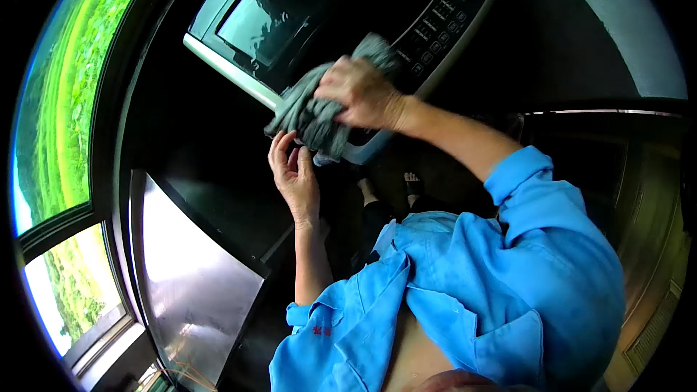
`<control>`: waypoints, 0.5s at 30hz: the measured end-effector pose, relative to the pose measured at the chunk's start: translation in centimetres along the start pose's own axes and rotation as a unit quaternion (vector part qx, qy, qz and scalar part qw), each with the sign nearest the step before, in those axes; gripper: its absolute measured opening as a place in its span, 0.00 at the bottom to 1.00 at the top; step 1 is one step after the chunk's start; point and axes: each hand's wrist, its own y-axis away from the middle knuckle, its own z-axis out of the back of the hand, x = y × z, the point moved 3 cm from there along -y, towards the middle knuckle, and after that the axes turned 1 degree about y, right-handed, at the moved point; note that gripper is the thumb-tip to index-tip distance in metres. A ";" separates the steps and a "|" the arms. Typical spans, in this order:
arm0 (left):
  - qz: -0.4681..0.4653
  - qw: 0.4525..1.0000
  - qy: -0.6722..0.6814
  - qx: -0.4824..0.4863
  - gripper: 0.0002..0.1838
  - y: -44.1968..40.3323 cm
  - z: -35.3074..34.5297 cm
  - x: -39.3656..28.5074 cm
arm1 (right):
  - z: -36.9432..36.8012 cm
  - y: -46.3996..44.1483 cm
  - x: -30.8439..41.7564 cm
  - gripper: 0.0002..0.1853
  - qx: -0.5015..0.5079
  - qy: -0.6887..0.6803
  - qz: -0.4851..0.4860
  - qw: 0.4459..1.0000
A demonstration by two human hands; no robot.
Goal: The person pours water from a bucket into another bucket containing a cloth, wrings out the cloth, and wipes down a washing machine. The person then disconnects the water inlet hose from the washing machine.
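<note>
My right hand is closed on a crumpled grey-green cloth, slightly blurred. The cloth lies bunched over the front part of a dark-topped washing machine, and a fold sticks up beyond my knuckles. Below the cloth is my left hand, its fingers bent upward with the thumb apart. Its fingertips reach the cloth's lower edge near the machine's pale front rim; I see nothing held between them. The button panel is just right of the cloth.
A glossy window in the lid is at the upper left. Windows with greenery outside line the left side, above a shiny metal panel. My feet stand on the dark floor in front of the machine. A wooden door is at right.
</note>
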 end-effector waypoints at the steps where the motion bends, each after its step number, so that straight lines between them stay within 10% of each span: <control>1: 0.002 1.000 -0.008 0.000 0.16 0.1 -0.4 -0.2 | 0.6 0.2 -1.4 0.18 0.005 0.012 -0.011 1.000; 15: -0.052 0.970 -0.228 0.071 0.32 1.7 -4.6 -1.3 | 10.1 9.0 -28.2 0.19 -0.041 0.173 -0.271 0.946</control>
